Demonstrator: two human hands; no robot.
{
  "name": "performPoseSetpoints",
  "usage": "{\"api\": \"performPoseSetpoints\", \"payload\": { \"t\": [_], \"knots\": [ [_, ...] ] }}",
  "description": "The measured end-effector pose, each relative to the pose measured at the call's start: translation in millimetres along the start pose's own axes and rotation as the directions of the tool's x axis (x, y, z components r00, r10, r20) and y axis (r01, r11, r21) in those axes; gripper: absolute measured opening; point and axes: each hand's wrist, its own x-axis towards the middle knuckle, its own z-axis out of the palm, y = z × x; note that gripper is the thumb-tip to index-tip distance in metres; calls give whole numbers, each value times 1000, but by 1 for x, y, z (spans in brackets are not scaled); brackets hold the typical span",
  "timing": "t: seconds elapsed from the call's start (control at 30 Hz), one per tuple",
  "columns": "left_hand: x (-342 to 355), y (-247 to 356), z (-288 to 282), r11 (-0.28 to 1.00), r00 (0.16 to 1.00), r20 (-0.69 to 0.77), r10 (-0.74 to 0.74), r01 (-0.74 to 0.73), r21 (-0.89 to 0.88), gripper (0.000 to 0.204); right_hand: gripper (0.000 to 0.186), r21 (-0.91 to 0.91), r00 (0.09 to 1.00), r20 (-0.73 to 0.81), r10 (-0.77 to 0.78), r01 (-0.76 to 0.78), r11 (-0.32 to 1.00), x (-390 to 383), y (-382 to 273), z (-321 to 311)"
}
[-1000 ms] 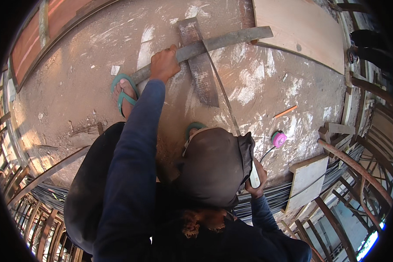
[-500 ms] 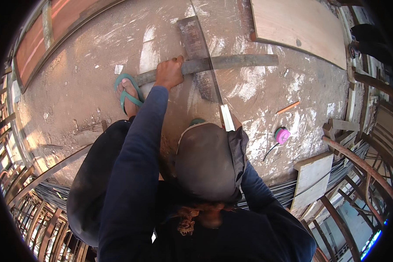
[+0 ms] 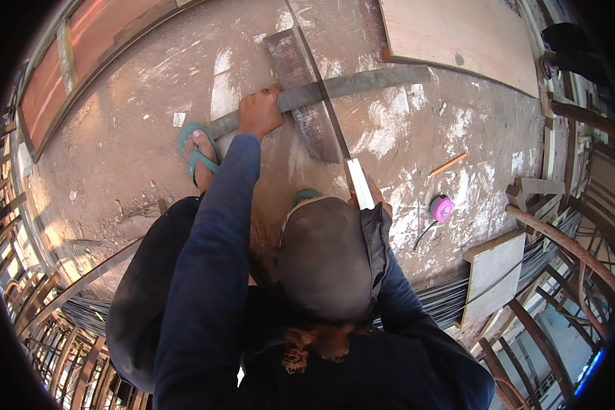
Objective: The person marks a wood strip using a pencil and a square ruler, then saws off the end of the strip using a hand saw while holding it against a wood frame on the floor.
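Observation:
My left hand (image 3: 260, 113) is closed round a narrow grey wooden strip (image 3: 376, 80) and presses it down. The strip lies across a short dark board (image 3: 314, 133) on the dusty floor. Near its left end is my foot in a green flip-flop (image 3: 199, 152). A handsaw (image 3: 330, 113) crosses the strip to the right of my left hand, its long blade pointing away from me. My right hand (image 3: 381, 197) is closed on the saw's white handle (image 3: 361, 183); a dark rounded cloth-covered shape (image 3: 321, 260) hides part of that hand.
To the right lie an orange pencil (image 3: 449, 164) and a pink tape measure (image 3: 442, 208). A plywood sheet (image 3: 465, 44) is at the far right, a framed reddish panel (image 3: 102, 34) at the far left. Bundled dark rods (image 3: 444, 301) and a pale board (image 3: 493, 277) lie near right.
The saw has slid a little toward me along its cut line, its handle now lower. My left hand keeps its hold on the strip. The whole view has shifted slightly.

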Motion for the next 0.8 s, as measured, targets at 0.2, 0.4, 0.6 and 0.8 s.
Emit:
{"api": "performPoseSetpoints", "payload": {
  "t": [0.2, 0.4, 0.6, 0.8],
  "knots": [
    [-1, -3, -3, 999, 999, 33, -8, 6, 38, 34, 51, -237, 971, 50, -232, 237, 942, -109, 33, -66],
    [9, 3, -3, 1000, 1000, 13, -14, 14, 28, 39, 65, 7, 950, 121, -288, 289, 957, -20, 19, -35],
    [17, -2, -16, 986, 986, 52, -159, 156, 64, 37, 57, -183, 934, 101, -343, 356, 916, -62, 32, -49],
    [17, -3, -9, 991, 992, 19, -128, 127, 46, 43, 50, -54, 948, 92, -305, 311, 949, -27, 0, -40]
  ]
}}
